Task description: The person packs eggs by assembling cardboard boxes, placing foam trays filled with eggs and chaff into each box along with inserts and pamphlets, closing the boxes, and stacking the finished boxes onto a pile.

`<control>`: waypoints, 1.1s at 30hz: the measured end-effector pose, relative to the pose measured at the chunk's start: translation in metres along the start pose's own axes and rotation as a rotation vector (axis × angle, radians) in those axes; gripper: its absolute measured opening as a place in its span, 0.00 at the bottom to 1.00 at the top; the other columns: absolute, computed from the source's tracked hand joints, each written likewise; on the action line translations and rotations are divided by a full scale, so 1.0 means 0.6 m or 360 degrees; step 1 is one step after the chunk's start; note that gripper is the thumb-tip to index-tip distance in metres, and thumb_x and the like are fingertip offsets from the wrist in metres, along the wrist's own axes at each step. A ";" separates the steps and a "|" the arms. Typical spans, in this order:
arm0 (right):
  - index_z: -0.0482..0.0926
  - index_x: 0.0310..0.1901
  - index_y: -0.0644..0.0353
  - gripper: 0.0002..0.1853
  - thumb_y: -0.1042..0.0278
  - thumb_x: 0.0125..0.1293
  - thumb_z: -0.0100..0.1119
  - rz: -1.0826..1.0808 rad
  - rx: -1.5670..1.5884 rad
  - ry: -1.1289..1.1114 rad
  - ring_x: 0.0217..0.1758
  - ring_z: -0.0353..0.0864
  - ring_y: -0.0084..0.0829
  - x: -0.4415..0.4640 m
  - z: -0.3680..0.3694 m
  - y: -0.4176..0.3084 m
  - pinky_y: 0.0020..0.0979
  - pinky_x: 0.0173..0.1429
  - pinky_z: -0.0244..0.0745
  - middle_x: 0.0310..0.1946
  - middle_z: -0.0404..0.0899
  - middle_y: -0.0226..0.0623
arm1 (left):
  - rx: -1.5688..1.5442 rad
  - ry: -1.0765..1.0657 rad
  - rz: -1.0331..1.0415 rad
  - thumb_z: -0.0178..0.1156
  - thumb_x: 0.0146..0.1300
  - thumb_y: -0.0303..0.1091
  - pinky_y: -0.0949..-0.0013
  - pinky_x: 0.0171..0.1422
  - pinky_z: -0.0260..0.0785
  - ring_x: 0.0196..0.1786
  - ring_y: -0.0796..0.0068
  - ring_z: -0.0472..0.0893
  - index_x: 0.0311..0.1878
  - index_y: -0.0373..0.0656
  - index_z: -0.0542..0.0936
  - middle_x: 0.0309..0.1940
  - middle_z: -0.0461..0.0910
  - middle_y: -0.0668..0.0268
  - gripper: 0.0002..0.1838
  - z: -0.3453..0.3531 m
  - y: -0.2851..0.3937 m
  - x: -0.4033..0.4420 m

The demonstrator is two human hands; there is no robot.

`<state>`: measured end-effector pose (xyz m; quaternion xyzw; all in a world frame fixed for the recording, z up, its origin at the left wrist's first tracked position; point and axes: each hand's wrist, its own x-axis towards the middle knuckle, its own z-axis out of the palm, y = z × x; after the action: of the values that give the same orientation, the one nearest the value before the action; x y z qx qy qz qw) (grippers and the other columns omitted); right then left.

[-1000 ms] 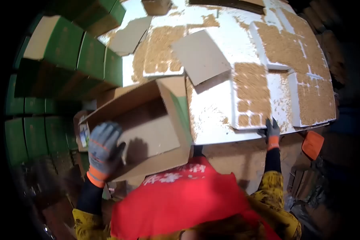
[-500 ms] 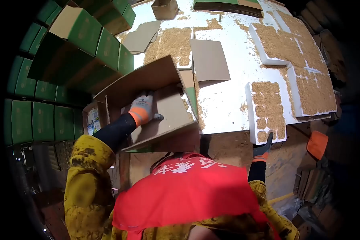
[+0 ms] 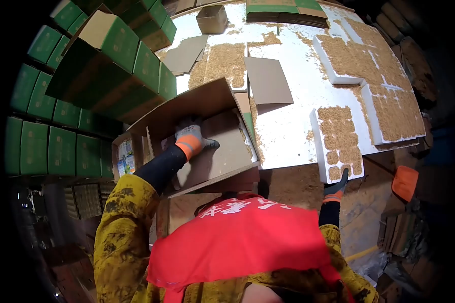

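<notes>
My left hand (image 3: 193, 140), in a grey and orange glove, lies inside an open cardboard box (image 3: 174, 112). Its thumb is stretched out, and the palm rests on a flat cardboard sheet (image 3: 220, 139); the other fingertips are partly hidden. White foam with brown filling shows past the sheet's right edge. At the table's front edge, my right hand (image 3: 335, 188) grips the near end of a white foam tray (image 3: 316, 146). Its thumb lies on top and the other fingers are out of sight beneath. Crumbly brown material fills several compartments of this tray.
More filled foam trays (image 3: 369, 108) stand on the white table (image 3: 283, 144) at the right. Loose cardboard sheets (image 3: 269, 83) and a small brown box (image 3: 211, 20) lie farther back. Green cartons (image 3: 60, 149) are stacked at the left. An orange scoop-like object (image 3: 404, 183) is at the right.
The view has shifted slightly, so most things appear a little lower or farther right. Both hands keep their places on the cardboard sheet and the foam tray.
</notes>
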<state>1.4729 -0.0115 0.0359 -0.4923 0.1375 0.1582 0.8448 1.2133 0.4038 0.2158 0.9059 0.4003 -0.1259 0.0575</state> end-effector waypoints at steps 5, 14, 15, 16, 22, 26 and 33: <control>0.57 0.67 0.53 0.27 0.52 0.72 0.44 -0.0003 -0.0082 0.0106 0.62 0.67 0.36 -0.004 0.007 -0.003 0.39 0.62 0.67 0.62 0.65 0.35 | 0.0255 0.0111 0.0023 0.68 0.37 0.65 0.54 0.61 0.64 0.59 0.47 0.70 0.61 0.44 0.70 0.56 0.72 0.48 0.49 -0.023 0.028 -0.027; 0.63 0.63 0.58 0.29 0.48 0.67 0.49 -0.0011 0.0203 0.0012 0.61 0.70 0.38 -0.009 0.023 -0.021 0.39 0.64 0.65 0.60 0.69 0.36 | -0.0011 0.0177 0.0448 0.68 0.48 0.51 0.59 0.41 0.71 0.38 0.56 0.80 0.34 0.47 0.79 0.32 0.81 0.59 0.19 -0.162 0.008 -0.091; 0.63 0.64 0.58 0.29 0.49 0.68 0.49 0.0038 0.0251 -0.0106 0.61 0.69 0.38 -0.009 0.024 -0.032 0.39 0.65 0.65 0.61 0.69 0.37 | -0.0096 0.0250 0.0502 0.68 0.48 0.51 0.59 0.39 0.70 0.36 0.56 0.80 0.33 0.46 0.78 0.29 0.80 0.59 0.19 -0.185 -0.003 -0.109; 0.62 0.64 0.58 0.29 0.49 0.68 0.48 0.0090 0.0296 -0.0226 0.62 0.69 0.38 -0.007 0.025 -0.047 0.40 0.65 0.65 0.61 0.68 0.37 | -0.0181 0.0346 0.0521 0.69 0.48 0.48 0.60 0.37 0.70 0.33 0.56 0.79 0.31 0.44 0.77 0.27 0.79 0.59 0.18 -0.221 -0.009 -0.136; 0.60 0.65 0.61 0.30 0.54 0.67 0.51 0.0088 0.0329 -0.0537 0.64 0.66 0.39 -0.063 0.133 -0.193 0.41 0.65 0.66 0.64 0.64 0.41 | -0.1551 0.0668 0.0051 0.62 0.54 0.21 0.73 0.46 0.74 0.42 0.76 0.80 0.47 0.34 0.78 0.41 0.81 0.63 0.15 -0.279 -0.170 -0.225; 0.65 0.63 0.60 0.24 0.58 0.70 0.48 -0.0080 0.0163 -0.0993 0.61 0.70 0.39 -0.119 0.246 -0.274 0.41 0.62 0.70 0.64 0.65 0.42 | -0.1493 0.1450 0.0121 0.55 0.64 0.29 0.67 0.61 0.67 0.57 0.70 0.74 0.58 0.35 0.73 0.56 0.73 0.59 0.19 -0.265 -0.279 -0.259; 0.69 0.62 0.59 0.19 0.67 0.71 0.44 -0.1172 -0.1232 -0.1554 0.62 0.70 0.38 -0.182 0.341 -0.305 0.41 0.64 0.68 0.61 0.68 0.43 | -0.1130 0.1951 0.0004 0.50 0.66 0.23 0.61 0.69 0.60 0.66 0.58 0.66 0.69 0.37 0.58 0.64 0.64 0.50 0.28 -0.150 -0.299 -0.261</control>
<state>1.4627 0.0680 0.3205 -0.6438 -0.4963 0.1026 0.5734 0.9956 0.4320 0.3448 0.7407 0.3764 0.5448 0.1138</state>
